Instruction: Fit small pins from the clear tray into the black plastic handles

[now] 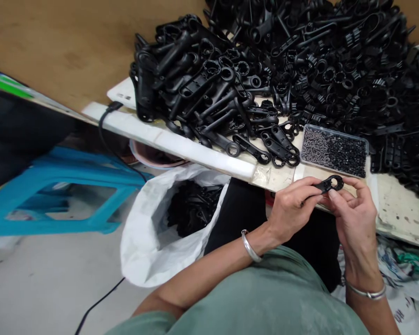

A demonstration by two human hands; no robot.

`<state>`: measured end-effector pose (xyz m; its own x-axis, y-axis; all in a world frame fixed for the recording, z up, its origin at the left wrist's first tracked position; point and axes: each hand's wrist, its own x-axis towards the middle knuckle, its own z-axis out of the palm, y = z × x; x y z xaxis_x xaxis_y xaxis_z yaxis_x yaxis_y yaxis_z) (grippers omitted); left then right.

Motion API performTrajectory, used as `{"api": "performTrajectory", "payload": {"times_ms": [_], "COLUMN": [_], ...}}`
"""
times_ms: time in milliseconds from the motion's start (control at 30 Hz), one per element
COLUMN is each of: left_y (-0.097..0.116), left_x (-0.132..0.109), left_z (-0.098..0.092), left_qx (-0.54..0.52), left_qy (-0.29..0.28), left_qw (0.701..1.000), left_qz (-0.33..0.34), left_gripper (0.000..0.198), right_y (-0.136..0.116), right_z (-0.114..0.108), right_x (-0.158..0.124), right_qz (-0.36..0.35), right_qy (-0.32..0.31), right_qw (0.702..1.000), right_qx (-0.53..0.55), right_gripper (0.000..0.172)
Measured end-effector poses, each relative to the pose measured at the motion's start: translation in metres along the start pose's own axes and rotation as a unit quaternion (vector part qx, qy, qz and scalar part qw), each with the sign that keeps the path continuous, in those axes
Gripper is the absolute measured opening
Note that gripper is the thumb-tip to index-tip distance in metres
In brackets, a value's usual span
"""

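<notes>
Between both hands is a black plastic arm part (325, 185) with a ring at its end, held just over the bench's front edge. My left hand (293, 204) is closed around its narrow body. At the ring end, my right hand (352, 200) pinches the part between thumb and fingers; whether a small piece sits in that pinch is hidden. Just beyond the hands stands a clear plastic box (304, 160) with grey screws on its left side and small black pieces on its right. Several similar black arm parts (281, 145) lie left of the box.
A large heap of black plastic parts (230, 79) covers the back of the bench (401, 209). Below its front edge, a white sack (139, 242) holds more black parts. A blue stool (56, 225) stands at left, and a black cable (103, 132) hangs over the edge.
</notes>
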<state>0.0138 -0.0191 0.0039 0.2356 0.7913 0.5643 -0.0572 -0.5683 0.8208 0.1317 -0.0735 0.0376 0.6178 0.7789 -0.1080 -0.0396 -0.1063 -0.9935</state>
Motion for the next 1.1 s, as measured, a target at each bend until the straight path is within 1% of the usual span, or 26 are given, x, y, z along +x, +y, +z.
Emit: {"api": "performTrajectory", "payload": {"times_ms": [167,400,467,600,667,767,867,1000,1100], "left_y": [0.003,0.007,0.007,0.006,0.005,0.005,0.006,0.004,0.003], "left_x": [-0.001,-0.006,-0.006,-0.005,-0.006,-0.008,-0.011,-0.013,-0.013], "left_z": [-0.003,-0.004,-0.004,-0.005,-0.005,-0.003,-0.002,-0.001,0.000], "left_qx": [-0.004,-0.017,-0.019,-0.007,0.000,0.004,0.018,0.046,0.049], "left_qy": [0.005,-0.001,0.002,0.010,0.009,0.008,-0.005,-0.021,-0.045], "left_qw": [1.000,1.000,0.999,0.999,0.999,1.000,1.000,0.999,0.997], "left_qz": [0.005,-0.024,-0.030,-0.032,-0.031,-0.022,-0.008,0.017,0.043], "left_gripper": [0.008,0.006,0.004,0.003,0.004,0.006,0.009,0.009,0.007], "right_y": [-0.003,0.000,0.000,0.001,0.001,0.002,0.001,-0.002,-0.006], "right_z": [0.004,0.004,0.001,-0.010,-0.014,-0.012,-0.005,0.003,0.000], "right_x": [0.003,0.006,0.006,0.007,0.006,0.003,-0.002,-0.003,-0.002], "right_qz": [0.029,0.063,0.075,0.124,0.138,0.118,0.098,0.076,0.073], "right_qy": [0.006,0.012,-0.002,-0.058,-0.069,-0.055,-0.029,-0.015,-0.032], "right_qw": [0.999,0.997,0.996,0.988,0.984,0.987,0.991,0.996,0.997], "right_qx": [0.012,0.033,0.050,0.078,0.087,0.090,0.083,0.051,0.019], "right_gripper": [0.051,0.046,0.048,0.051,0.051,0.052,0.054,0.044,0.037]}}
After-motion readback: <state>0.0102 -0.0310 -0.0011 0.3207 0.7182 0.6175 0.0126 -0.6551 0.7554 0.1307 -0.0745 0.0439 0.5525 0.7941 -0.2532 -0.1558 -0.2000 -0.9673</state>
